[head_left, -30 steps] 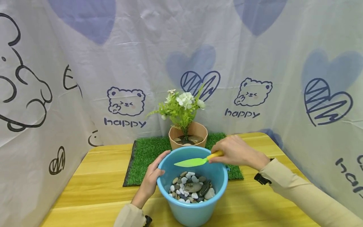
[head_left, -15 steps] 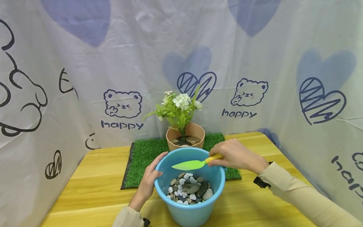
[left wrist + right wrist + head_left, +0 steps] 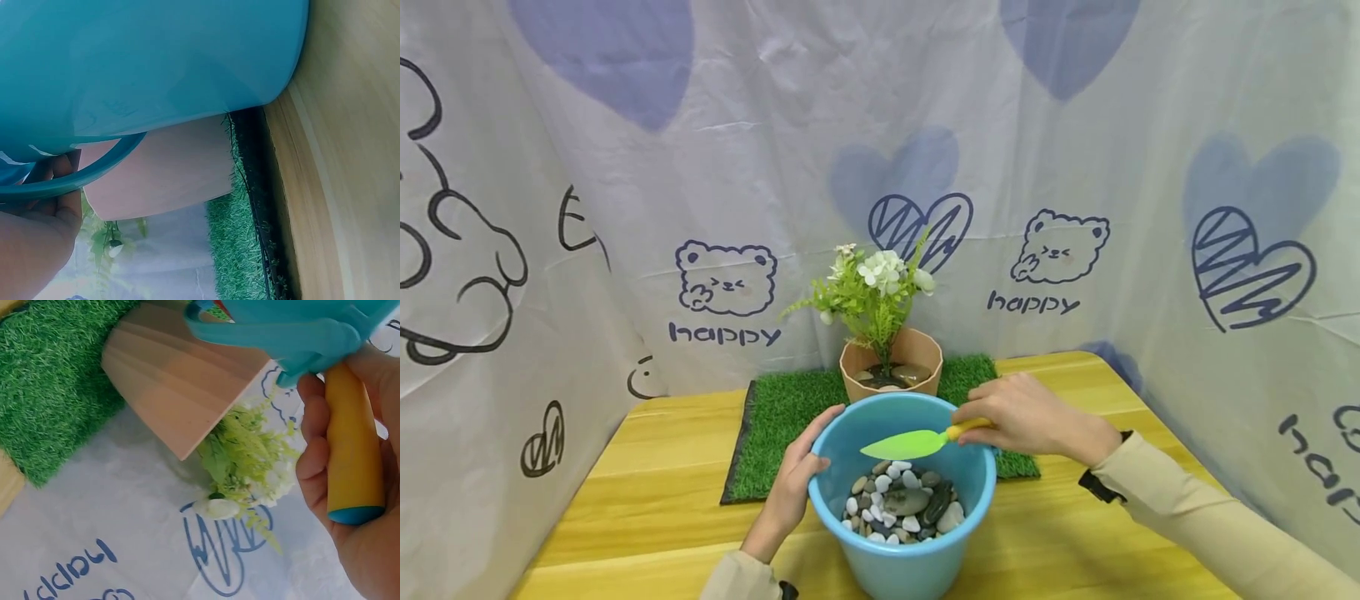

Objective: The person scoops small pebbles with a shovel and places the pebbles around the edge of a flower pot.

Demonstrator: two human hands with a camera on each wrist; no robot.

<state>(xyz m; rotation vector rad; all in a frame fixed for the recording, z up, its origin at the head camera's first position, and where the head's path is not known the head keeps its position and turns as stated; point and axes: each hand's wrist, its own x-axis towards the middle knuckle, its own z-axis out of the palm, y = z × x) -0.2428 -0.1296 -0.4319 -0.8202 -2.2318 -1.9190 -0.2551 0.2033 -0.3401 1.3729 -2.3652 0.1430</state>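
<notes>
A light-blue bucket (image 3: 904, 575) holds white, grey and brown stones (image 3: 906, 502). My left hand (image 3: 792, 481) grips its left rim, thumb over the inside; in the left wrist view, a curved blue handle (image 3: 94, 175) crosses in front of the fingers. Above the stones, apart from them, a small trowel's green blade (image 3: 906, 444) points left inside the bucket's mouth. My right hand (image 3: 1030, 414) holds the trowel over the right rim; its yellow handle (image 3: 353, 450), with a blue end, shows between curled fingers and palm in the right wrist view.
Behind the bucket, a peach flowerpot (image 3: 891, 379) with white flowers (image 3: 883, 272) stands on an artificial grass mat (image 3: 775, 433). A yellow wood-grain table (image 3: 647, 492) lies under everything. White printed cloth (image 3: 820, 100) hangs at the back and both sides.
The trowel blade sits slightly lower in the bucket's mouth than before. The head view has shifted a little. My left hand stays on the rim.
</notes>
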